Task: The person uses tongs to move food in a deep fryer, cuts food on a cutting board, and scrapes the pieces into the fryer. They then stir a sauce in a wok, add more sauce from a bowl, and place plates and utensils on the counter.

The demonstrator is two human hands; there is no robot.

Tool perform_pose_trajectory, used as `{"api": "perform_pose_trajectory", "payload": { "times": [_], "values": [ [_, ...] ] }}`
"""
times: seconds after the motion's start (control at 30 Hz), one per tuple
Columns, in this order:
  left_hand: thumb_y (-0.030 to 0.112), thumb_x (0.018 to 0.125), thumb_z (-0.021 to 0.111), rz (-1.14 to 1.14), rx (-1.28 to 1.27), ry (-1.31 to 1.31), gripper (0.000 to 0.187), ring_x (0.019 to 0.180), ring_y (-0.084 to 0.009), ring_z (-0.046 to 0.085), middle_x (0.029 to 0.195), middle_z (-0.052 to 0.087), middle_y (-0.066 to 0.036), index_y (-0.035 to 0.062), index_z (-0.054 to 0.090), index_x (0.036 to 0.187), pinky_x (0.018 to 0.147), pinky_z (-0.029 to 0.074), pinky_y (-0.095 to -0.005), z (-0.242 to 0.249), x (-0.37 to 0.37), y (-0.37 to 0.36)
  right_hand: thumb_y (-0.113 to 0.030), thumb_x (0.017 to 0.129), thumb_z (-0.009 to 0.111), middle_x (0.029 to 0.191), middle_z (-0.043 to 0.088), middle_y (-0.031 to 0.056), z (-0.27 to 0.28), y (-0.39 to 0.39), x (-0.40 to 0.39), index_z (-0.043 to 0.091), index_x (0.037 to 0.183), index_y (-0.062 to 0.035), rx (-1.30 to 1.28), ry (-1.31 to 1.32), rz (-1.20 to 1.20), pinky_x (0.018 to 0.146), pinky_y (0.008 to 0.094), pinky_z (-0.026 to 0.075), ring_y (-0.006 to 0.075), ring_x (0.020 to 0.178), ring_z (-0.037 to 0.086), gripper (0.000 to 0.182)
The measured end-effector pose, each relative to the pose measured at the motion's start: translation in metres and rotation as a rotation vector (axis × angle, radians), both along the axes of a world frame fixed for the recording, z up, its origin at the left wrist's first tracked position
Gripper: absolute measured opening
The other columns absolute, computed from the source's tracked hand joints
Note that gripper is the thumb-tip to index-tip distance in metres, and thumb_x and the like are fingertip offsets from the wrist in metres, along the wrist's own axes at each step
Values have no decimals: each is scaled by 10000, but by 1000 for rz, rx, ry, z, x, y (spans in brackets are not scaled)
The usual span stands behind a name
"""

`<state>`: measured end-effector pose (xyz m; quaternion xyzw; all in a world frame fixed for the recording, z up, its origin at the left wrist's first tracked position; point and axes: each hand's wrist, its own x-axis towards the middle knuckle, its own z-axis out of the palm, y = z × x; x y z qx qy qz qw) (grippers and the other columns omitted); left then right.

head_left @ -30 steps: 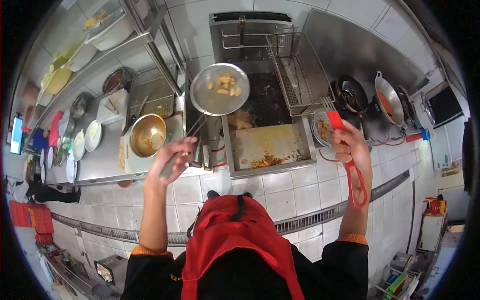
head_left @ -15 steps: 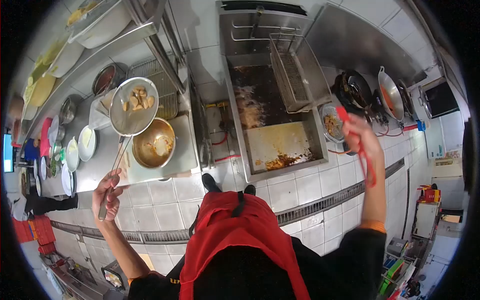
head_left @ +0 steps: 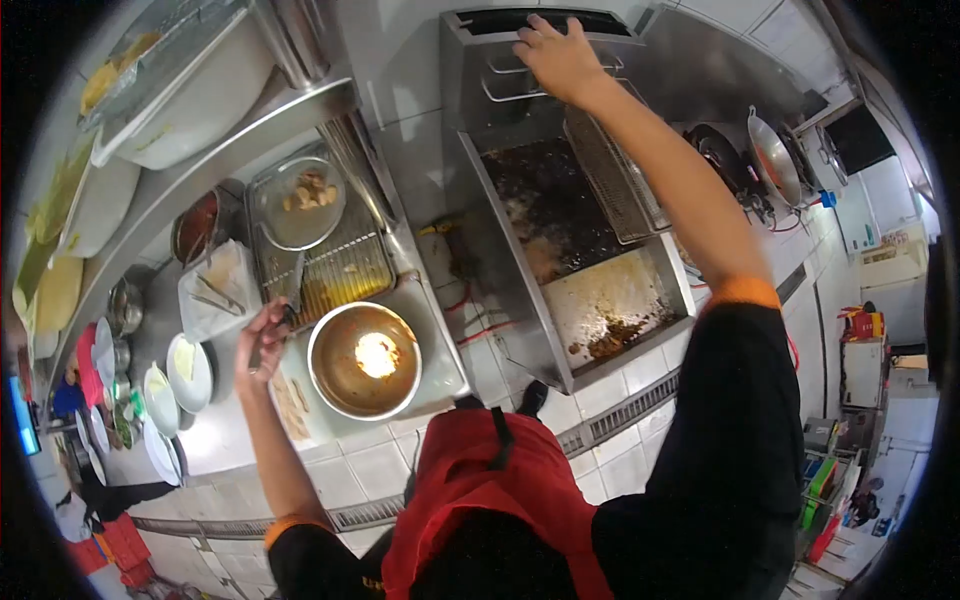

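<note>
My left hand (head_left: 265,342) is closed around the handle of a round mesh strainer (head_left: 298,232). Light-brown food pieces (head_left: 312,191) lie in its mesh, which overlaps a tray with a wire rack (head_left: 340,268). Just right of this hand stands a metal bowl (head_left: 345,388) with reddish bits and a bright glare inside. My right hand (head_left: 560,60) reaches to the top of the deep fryer's back panel (head_left: 462,80), fingers spread and nothing visible in them. Below it, dark oil (head_left: 545,190) fills the fryer vat, and a fryer basket (head_left: 612,180) is partly hidden behind my forearm.
A white tub with tongs (head_left: 218,300) stands left of the rack, near white plates (head_left: 190,375). An overhead shelf (head_left: 225,140) carries large white tubs. Right of the fryer are a wok (head_left: 722,155) and a pan with orange contents (head_left: 775,155).
My left hand has carried the strainer from above the bowl to over the wire rack. My right hand went up and left to the fryer's back panel; the red item it held is gone from it.
</note>
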<state>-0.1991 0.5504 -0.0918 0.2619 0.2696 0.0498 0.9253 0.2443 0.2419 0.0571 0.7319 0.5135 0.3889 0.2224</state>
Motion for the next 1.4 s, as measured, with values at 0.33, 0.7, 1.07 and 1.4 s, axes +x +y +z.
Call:
{"api": "perform_pose_trajectory", "payload": {
  "times": [0.33,0.7,1.07,1.4],
  "values": [
    [339,925,387,-73,349,401,397,618,-146,523,958,540,-98,1,437,1127,462,466,-226,-46,31,36,-356,834,503,1068,611,-7,12,45,30,655,986,-182,-578,53,-549,946,510,279,237,1057,522,276],
    [390,865,502,20,1029,570,565,1014,-220,479,1263,422,-97,75,331,1303,859,392,-374,-11,-39,-12,-115,687,593,791,629,143,30,-133,-195,632,752,-49,67,693,-623,630,358,488,278,760,631,100],
    [323,856,538,267,1045,599,515,1105,-277,457,1282,389,-118,88,367,1280,911,360,-406,38,-93,-71,-368,731,613,937,600,255,-140,-247,-149,620,879,37,417,1405,-1003,796,401,469,381,916,582,432],
    [260,843,520,386,906,756,452,1103,-296,440,1270,376,-117,90,413,1248,919,341,-403,45,-158,-155,-332,663,654,572,586,136,-217,-260,-75,588,612,5,127,1709,-941,506,391,453,273,496,560,347]
  ]
}}
